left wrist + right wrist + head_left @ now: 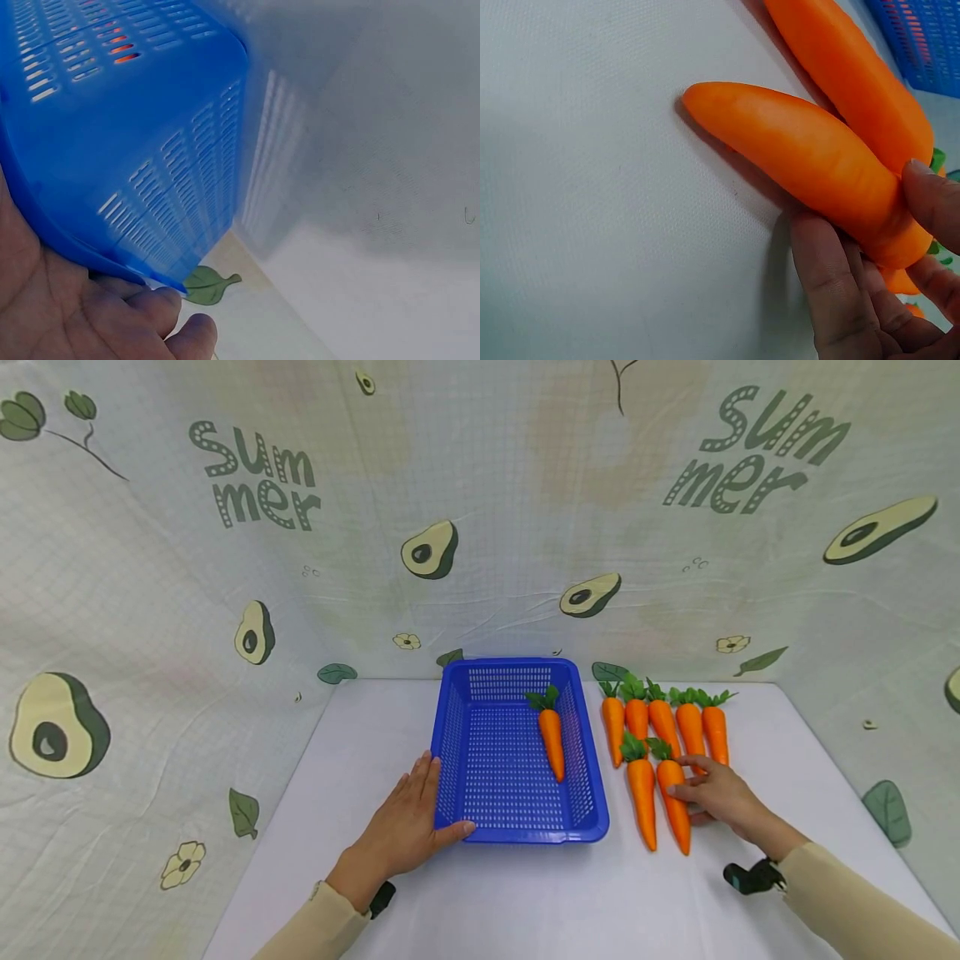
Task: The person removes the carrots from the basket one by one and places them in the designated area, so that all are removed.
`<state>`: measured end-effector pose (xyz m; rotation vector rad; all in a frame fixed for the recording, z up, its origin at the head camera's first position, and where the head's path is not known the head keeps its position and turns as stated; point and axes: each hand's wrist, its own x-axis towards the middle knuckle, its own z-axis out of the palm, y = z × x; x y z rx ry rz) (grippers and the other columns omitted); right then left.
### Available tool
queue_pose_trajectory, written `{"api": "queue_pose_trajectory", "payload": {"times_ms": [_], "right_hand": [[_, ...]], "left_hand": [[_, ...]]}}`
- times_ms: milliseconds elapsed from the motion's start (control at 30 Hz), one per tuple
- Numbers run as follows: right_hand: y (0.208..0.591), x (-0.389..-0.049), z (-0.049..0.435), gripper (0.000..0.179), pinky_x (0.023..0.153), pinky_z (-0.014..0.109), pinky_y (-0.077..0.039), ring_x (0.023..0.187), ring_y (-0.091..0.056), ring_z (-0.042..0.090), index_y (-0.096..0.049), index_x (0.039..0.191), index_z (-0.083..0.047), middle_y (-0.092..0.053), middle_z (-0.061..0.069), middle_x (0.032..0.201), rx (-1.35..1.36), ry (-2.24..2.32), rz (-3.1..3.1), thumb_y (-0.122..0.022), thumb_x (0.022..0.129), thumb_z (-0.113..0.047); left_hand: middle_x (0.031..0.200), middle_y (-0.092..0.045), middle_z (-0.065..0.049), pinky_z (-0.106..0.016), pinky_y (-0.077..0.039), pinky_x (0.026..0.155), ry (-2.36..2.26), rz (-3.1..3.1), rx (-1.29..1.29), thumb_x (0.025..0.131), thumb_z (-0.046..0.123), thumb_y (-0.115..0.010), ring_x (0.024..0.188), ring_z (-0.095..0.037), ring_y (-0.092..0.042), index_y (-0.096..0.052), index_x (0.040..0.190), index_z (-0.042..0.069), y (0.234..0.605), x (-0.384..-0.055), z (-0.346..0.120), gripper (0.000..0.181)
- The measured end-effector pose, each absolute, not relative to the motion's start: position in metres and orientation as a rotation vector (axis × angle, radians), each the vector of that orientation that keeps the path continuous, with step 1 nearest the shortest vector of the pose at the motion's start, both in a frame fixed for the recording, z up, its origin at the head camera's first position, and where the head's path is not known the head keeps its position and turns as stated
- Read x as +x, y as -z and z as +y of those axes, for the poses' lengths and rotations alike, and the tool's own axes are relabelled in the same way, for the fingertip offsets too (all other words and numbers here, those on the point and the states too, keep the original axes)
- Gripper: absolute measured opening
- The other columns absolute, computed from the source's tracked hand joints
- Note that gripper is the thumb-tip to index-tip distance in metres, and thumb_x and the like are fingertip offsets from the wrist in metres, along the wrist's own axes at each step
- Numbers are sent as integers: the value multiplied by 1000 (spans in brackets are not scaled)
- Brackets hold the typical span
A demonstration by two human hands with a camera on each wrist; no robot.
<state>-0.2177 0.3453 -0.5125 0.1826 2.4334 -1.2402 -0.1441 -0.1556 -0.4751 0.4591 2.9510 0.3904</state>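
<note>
A blue plastic basket (517, 837) with slotted walls stands on the table, one carrot (551, 739) with a leafy green top lying inside it. My left hand (405, 818) rests along its left front corner with straight fingers, the thumb over the front rim; in the left wrist view the fingers (142, 315) lie at the rim. To the right of the basket, my right hand (720, 797) holds a carrot (674, 802) near its thick end. Thumb and fingers sit on opposite sides of this carrot in the right wrist view. Another carrot (642, 797) lies right beside it.
Behind the held carrot, several more carrots (663, 722) lie side by side in a row, tops toward the back. A patterned cloth (510, 510) with avocados and lettering hangs behind and beside the white table (360, 727).
</note>
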Motion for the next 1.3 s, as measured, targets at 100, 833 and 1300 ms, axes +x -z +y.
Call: {"api": "queue_pose_trajectory", "payload": {"times_ms": [100,833,1300], "right_hand": [[513,-218,346,85,75,40,-66,86,-72,21,-30,157,8,-47,43,141,189,1236,2434,-76,99,-34],[491,-222,351,71,76,36,-66,97,-73,32,-39,151,15,-63,36,126,163,1173,2586,-59,108,-38],[439,-247,300,73,91,50,-63,117,-70,46,-32,160,7,-57,38,142,17,1343,2620,-54,110,-42]], "left_hand": [[177,-6,-21,-56,-19,131,-403,2950,463,95,83,-45,165,-36,-9,-10,168,-1,475,-144,-156,117],[176,-9,-22,-57,-19,131,-374,2975,467,95,84,-45,164,-38,-11,-13,168,-2,474,-144,-156,117],[177,-8,-21,-56,-20,131,-387,2969,459,95,84,-45,164,-37,-11,-12,168,-2,476,-144,-155,117]]}}
